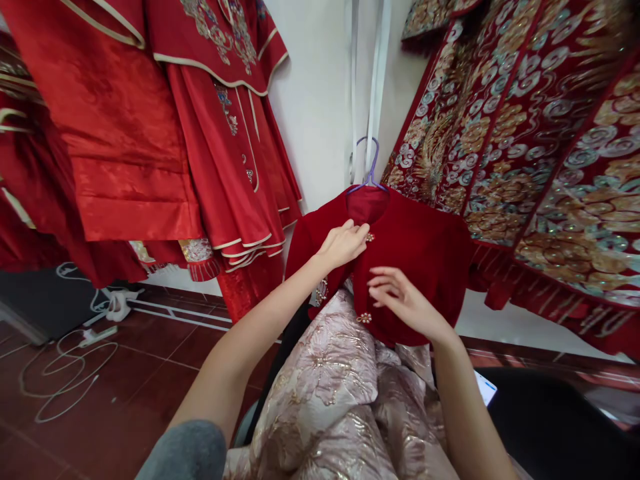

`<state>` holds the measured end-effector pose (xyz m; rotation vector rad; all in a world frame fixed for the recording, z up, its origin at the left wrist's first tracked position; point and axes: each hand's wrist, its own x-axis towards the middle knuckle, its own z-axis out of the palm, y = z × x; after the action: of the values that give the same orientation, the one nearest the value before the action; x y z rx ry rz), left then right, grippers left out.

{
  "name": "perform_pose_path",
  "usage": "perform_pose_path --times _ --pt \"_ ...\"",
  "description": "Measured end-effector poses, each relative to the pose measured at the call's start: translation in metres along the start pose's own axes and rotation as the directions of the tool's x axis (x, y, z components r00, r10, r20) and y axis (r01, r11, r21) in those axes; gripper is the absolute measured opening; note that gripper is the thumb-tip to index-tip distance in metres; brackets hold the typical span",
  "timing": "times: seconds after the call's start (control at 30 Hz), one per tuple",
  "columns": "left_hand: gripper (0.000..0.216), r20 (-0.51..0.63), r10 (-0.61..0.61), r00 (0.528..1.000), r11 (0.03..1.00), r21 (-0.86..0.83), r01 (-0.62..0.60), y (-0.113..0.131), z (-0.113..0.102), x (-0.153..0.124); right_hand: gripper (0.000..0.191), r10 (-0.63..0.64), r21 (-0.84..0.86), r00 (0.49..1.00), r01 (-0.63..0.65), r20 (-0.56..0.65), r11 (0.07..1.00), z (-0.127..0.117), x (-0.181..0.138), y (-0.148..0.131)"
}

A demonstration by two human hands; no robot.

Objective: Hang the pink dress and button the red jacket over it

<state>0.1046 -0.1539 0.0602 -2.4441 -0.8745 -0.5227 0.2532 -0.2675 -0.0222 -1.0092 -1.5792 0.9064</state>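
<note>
A short dark red velvet jacket [425, 247] hangs on a purple wire hanger [371, 177] in front of me. My left hand [345, 243] is closed at the front edge below the neckline, its fingers pinching the velvet beside a beaded button [370, 237]. Lower down on the right, my right hand [403, 297] lies close against the jacket's front, fingers loosely apart and holding nothing. Another beaded button [365, 318] shows near the hem. Underneath, a pale pink and gold brocade garment [335, 373] spreads toward me.
Red garments [230, 153] with cream piping hang on the left, and heavily embroidered ones [520, 120] on the right. White straps [371, 87] run down above the hanger. Cables [70, 363] and a power strip [99, 335] lie on the tiled floor. A phone [485, 388] sits beside a black seat [545, 420].
</note>
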Motion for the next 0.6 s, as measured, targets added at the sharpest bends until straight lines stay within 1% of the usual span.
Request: perform_pose_path --times 0.03,0.07,0.1,0.13,0.17,0.2,0.23,0.27,0.3,0.33,0.4,0.5,0.6 --pt "0.020 0.000 -0.005 1.000 1.000 0.005 0.005 0.000 0.001 0.000 0.054 -0.027 -0.024 0.987 0.024 -0.156 0.999 0.001 0.009 -0.002" --pt "0.021 -0.005 -0.007 1.000 1.000 0.008 0.007 0.000 0.001 0.001 0.059 -0.067 -0.081 0.945 0.043 -0.320 0.996 0.000 0.020 -0.004" --pt "0.022 -0.014 -0.008 1.000 1.000 0.010 0.008 0.000 0.002 0.001 0.062 -0.128 -0.176 0.865 0.047 -0.485 0.983 -0.001 0.033 -0.006" --pt "0.025 -0.025 -0.012 1.000 1.000 0.011 0.012 -0.001 0.002 0.002 0.065 -0.226 -0.305 0.749 0.033 -0.623 0.952 -0.002 0.047 -0.009" --pt "0.029 -0.036 -0.019 0.999 1.000 0.013 0.020 -0.002 0.002 0.002 0.070 -0.337 -0.439 0.639 -0.001 -0.691 0.898 -0.003 0.061 -0.013" --pt "0.033 -0.044 -0.032 0.999 0.999 0.015 0.033 -0.003 0.003 0.002 0.076 -0.432 -0.543 0.557 -0.041 -0.709 0.839 -0.003 0.075 -0.016" --pt "0.034 -0.051 -0.056 0.997 0.998 0.017 0.057 -0.005 0.004 0.002 0.081 -0.495 -0.611 0.511 -0.077 -0.703 0.788 -0.003 0.088 -0.020" --pt "0.033 -0.060 -0.093 0.994 0.995 0.016 0.094 -0.007 0.005 0.002 0.085 -0.532 -0.657 0.497 -0.107 -0.686 0.746 -0.002 0.099 -0.023" --pt "0.032 -0.075 -0.138 0.988 0.990 0.007 0.139 -0.008 0.007 0.001 0.089 -0.552 -0.692 0.507 -0.130 -0.661 0.710 0.000 0.109 -0.025" --pt "0.033 -0.098 -0.188 0.977 0.982 -0.014 0.188 -0.008 0.010 0.000 0.090 -0.562 -0.722 0.531 -0.147 -0.634 0.676 0.003 0.116 -0.026" --pt "0.047 -0.157 -0.291 0.944 0.956 -0.086 0.281 -0.007 0.018 -0.002 0.089 -0.573 -0.784 0.591 -0.173 -0.567 0.597 0.007 0.123 -0.024" --pt "0.070 -0.235 -0.410 0.881 0.909 -0.181 0.375 -0.003 0.035 -0.005 0.084 -0.593 -0.868 0.661 -0.196 -0.461 0.457 0.001 0.117 -0.013" --pt "0.077 -0.299 -0.474 0.828 0.880 -0.185 0.437 -0.007 0.049 -0.005 0.082 -0.611 -0.920 0.697 -0.207 -0.377 0.332 -0.025 0.100 -0.006"
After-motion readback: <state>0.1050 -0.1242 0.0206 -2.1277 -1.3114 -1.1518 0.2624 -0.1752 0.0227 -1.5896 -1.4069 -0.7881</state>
